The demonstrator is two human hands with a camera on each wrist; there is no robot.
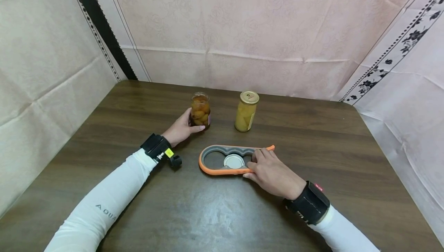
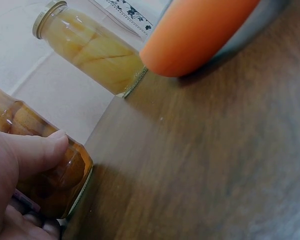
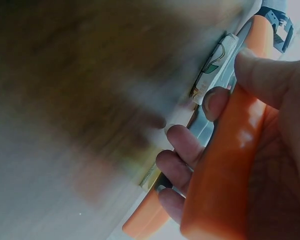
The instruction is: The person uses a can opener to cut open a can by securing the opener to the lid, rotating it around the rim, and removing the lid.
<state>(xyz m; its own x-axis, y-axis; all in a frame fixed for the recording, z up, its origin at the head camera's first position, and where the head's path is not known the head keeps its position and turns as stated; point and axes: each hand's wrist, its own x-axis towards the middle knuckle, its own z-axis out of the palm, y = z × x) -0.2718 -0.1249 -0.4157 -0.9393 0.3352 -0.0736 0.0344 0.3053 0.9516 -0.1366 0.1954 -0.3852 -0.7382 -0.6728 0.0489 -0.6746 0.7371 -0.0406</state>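
Note:
My left hand holds a glass jar of amber-brown round fruit by its lower part, thumb along the near side. The jar stands upright without a lid on its mouth. My right hand grips an orange and grey jar opener, fingers curled round its handle end. Within the opener's loop sits a round lid, pale inside facing up. In the right wrist view the lid's edge shows a printed leaf pattern. The opener's orange end looms close in the left wrist view.
A second glass jar of yellow fruit pieces stands upright behind the opener, with a gold lid on it. Everything is on a dark wood table. Pale cloth hangs behind and on both sides.

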